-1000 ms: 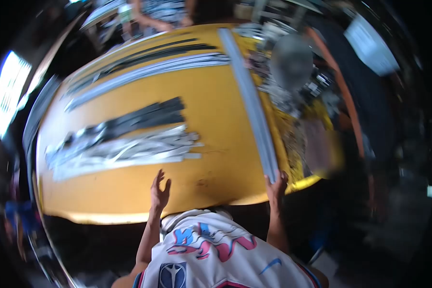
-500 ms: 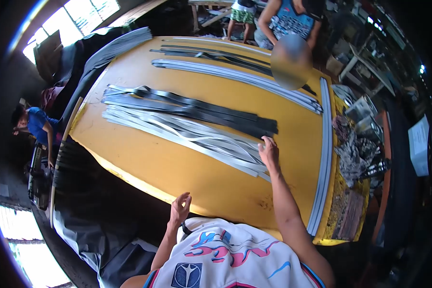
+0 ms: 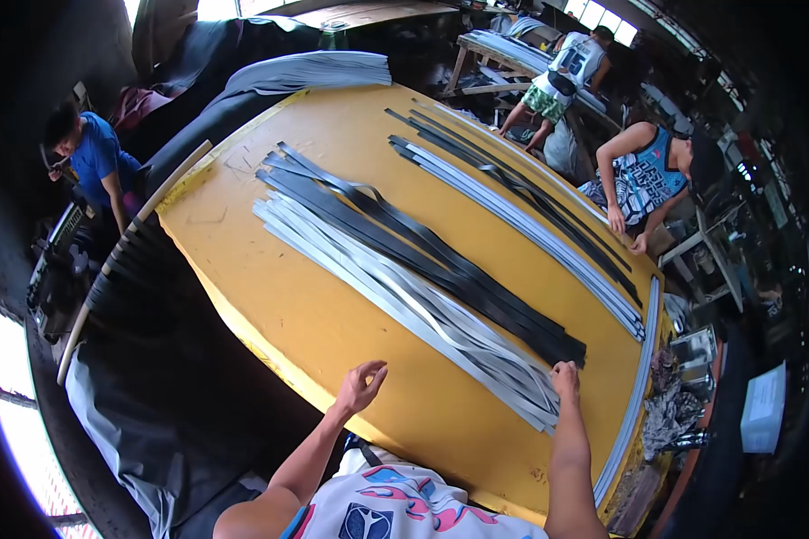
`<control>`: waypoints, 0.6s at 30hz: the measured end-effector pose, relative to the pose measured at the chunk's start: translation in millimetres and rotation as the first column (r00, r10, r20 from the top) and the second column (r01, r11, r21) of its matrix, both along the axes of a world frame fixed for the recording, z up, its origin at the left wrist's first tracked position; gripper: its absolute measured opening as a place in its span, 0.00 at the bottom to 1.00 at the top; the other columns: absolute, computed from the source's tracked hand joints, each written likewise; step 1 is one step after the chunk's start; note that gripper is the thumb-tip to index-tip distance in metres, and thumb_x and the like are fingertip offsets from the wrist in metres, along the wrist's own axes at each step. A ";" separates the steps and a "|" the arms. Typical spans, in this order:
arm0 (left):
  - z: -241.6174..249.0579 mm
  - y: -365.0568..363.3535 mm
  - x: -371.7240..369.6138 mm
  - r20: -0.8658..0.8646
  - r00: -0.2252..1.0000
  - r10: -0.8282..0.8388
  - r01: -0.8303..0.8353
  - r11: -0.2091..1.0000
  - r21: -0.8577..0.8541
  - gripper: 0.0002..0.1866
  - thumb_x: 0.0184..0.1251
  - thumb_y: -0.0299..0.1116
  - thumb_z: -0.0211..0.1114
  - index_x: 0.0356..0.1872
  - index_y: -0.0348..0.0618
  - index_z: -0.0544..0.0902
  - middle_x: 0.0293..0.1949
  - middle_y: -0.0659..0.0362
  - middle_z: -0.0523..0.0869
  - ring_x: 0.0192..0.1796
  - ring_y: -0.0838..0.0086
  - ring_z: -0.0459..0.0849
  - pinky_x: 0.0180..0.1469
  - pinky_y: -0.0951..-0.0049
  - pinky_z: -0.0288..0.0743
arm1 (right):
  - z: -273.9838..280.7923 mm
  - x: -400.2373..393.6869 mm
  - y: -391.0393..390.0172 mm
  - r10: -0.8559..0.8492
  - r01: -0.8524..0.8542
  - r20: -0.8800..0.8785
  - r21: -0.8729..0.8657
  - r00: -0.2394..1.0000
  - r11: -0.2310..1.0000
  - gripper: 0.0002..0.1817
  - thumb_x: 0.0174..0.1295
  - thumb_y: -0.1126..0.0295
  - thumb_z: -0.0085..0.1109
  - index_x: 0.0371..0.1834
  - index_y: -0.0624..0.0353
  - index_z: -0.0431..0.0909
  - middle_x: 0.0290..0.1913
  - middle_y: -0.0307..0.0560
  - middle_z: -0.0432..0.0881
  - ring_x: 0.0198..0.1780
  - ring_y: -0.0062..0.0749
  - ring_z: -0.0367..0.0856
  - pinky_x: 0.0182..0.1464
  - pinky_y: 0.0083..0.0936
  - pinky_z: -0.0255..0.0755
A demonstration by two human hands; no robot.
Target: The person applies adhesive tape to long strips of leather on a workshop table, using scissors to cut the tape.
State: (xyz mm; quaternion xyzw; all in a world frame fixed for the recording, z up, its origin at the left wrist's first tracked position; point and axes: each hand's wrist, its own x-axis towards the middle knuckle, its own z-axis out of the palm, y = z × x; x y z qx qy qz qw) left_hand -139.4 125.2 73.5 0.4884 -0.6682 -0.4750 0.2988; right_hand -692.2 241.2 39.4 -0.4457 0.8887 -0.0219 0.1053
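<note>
On the yellow tabletop (image 3: 458, 431) lie long flat strips in loose bundles. The grey strips (image 3: 404, 301) run diagonally across the middle, some of them twisted and overlapping. Beside them, on the far side, are black strips (image 3: 449, 269). My right hand (image 3: 565, 382) is at the near right end of the grey bundle, close to the black ends, its fingers pinched together; what is between them is too small to make out. Above the table's near edge, my left hand (image 3: 361, 388) hovers with loosely bent fingers, holding nothing and apart from the strips.
Another row of grey strips (image 3: 530, 242) lies farther back, with thin black strips (image 3: 530, 193) behind it. More grey strips (image 3: 627, 431) line the right edge. One person (image 3: 643, 175) works at the far right edge, another (image 3: 99, 162) stands left beside a pole (image 3: 126, 242).
My view has turned, shifting the table and strips in the picture. My right hand's fingers have gone from extended to pinched at the strip ends. My left hand is still raised near the edge.
</note>
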 end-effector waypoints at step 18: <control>-4.6 -41.1 -19.1 -0.110 0.982 -0.153 0.169 0.973 0.159 0.16 0.76 0.36 0.66 0.53 0.32 0.85 0.45 0.46 0.91 0.48 0.62 0.91 0.54 0.66 0.83 | 9.8 30.6 -10.3 -0.232 0.225 -0.033 -0.147 0.972 0.963 0.23 0.64 0.65 0.66 0.63 0.51 0.79 0.64 0.47 0.78 0.66 0.48 0.77 0.66 0.44 0.73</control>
